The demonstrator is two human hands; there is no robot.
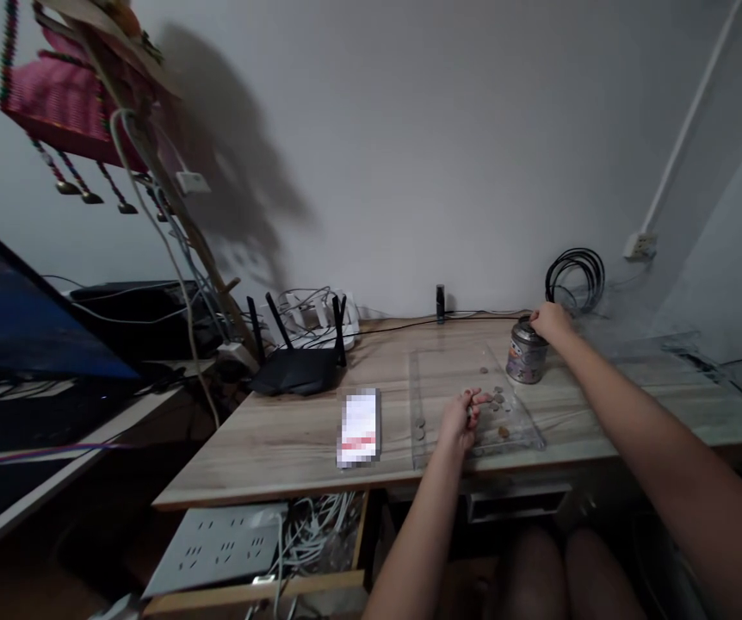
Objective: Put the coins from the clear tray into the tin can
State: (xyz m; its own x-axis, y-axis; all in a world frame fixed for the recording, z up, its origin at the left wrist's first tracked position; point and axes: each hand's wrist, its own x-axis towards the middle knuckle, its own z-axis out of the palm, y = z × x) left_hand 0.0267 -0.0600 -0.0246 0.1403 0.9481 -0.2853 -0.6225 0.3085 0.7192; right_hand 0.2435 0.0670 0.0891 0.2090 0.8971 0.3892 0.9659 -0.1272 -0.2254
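Observation:
A clear plastic tray (423, 379) lies on the wooden desk (281, 439) with several coins (498, 398) scattered in it. My left hand (462, 418) hovers over the tray's near half, its fingertips pinched together on what looks like a coin. A small printed tin can (526, 355) stands upright just past the tray's right side. My right hand (550, 320) rests on the can's top, fingers curled over the lid.
A phone (359, 427) lies left of the tray. A black router (297, 366) with antennas and a white power strip (310, 314) sit at the back left. A coiled black cable (574, 275) hangs on the wall. An open drawer (261, 551) holds cables.

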